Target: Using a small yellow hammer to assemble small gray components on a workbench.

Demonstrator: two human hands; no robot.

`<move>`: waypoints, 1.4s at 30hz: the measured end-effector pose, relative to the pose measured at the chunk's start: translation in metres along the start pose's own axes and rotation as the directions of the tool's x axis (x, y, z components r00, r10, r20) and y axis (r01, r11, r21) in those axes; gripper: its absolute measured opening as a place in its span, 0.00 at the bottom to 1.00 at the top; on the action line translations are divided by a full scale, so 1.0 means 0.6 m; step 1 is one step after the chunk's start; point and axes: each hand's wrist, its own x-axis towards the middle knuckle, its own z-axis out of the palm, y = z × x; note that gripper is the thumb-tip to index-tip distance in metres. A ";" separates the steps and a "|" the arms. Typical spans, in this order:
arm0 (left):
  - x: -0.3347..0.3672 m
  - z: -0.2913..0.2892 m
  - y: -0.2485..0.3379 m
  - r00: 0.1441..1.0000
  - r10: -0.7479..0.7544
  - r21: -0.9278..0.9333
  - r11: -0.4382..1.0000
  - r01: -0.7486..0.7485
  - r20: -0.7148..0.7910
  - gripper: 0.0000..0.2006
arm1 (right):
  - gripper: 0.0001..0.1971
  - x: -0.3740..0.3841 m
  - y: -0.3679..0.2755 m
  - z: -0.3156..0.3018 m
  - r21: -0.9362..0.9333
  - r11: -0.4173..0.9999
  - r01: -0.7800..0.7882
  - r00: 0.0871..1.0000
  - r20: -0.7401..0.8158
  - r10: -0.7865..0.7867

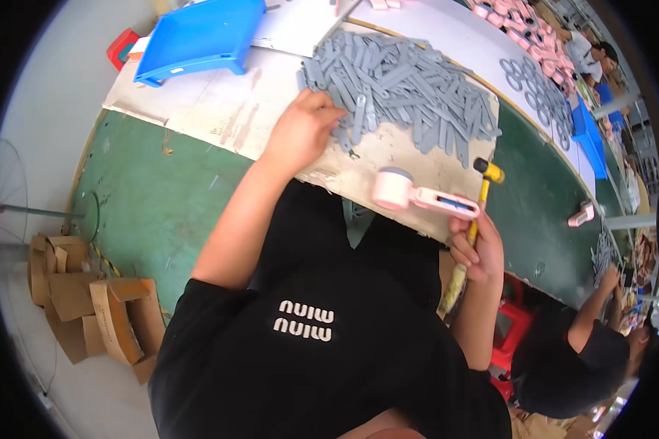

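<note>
My left hand (304, 130) is at the near left edge of a heap of flat grey plastic strips (403, 88). Its fingers are curled together, and what they pinch, if anything, is hidden. In my right hand (479, 247) are two things at once. One is a pink plastic housing (395, 189) with a round, grey-capped head and a long slotted handle, dark blue inside the slot. The other is a small hammer (493, 171) with a black and yellow head and a yellow handle, its head pointing away from me. The housing is held above the board's near edge.
A blue tray (198, 40) stands at the far left of the cardboard-covered table. Pink housings (523, 33) and grey rings (534, 91) lie farther right. Another pink housing (583, 214) sits on the green surface. Cardboard boxes (124, 314) are at lower left; a co-worker (578, 351) sits at right.
</note>
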 end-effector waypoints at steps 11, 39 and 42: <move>-0.034 0.043 0.253 0.925 -0.328 -0.982 -0.049 0.184 0.190 0.38 | 0.20 -0.053 0.030 0.039 -0.265 0.915 0.303 0.950 0.011 -0.312; -0.039 0.094 0.219 0.996 0.086 -0.249 0.966 -0.076 0.026 0.11 | 0.07 0.020 0.002 0.012 -0.560 0.799 0.217 0.890 -0.222 -0.398; -0.043 0.098 0.221 0.994 0.106 -0.252 0.962 -0.103 -0.001 0.09 | 0.07 0.020 0.000 0.011 -0.602 0.772 0.202 0.905 -0.186 -0.382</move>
